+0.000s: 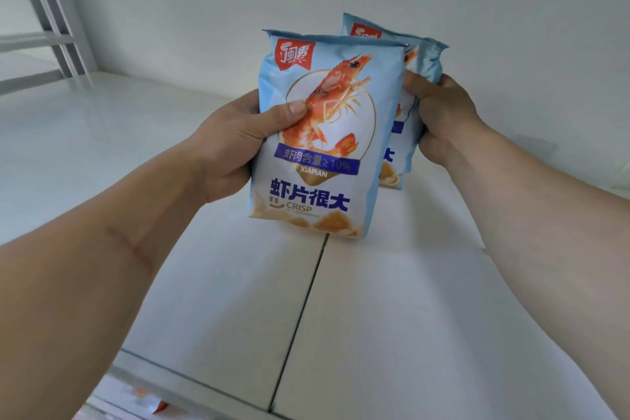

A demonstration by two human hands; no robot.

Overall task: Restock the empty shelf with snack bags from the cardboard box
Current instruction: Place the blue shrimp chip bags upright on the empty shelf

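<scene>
Over the shelf [211,283], left hand [231,143] gripping front bag [320,147], right hand [443,112] gripping rear bag [422,54]

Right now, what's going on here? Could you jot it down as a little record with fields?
Setting: white shelf, seam running front to back
Left hand: grips the front snack bag, thumb across the shrimp picture
Right hand: grips the rear snack bag, mostly hidden behind the front one
Bag look: light blue, orange shrimp, the word CRISP
Bag posture: both upright, bottoms at or near the shelf surface; contact unclear
Cardboard box: not in view
Below shelf edge: something orange, too blurred to identify
</scene>
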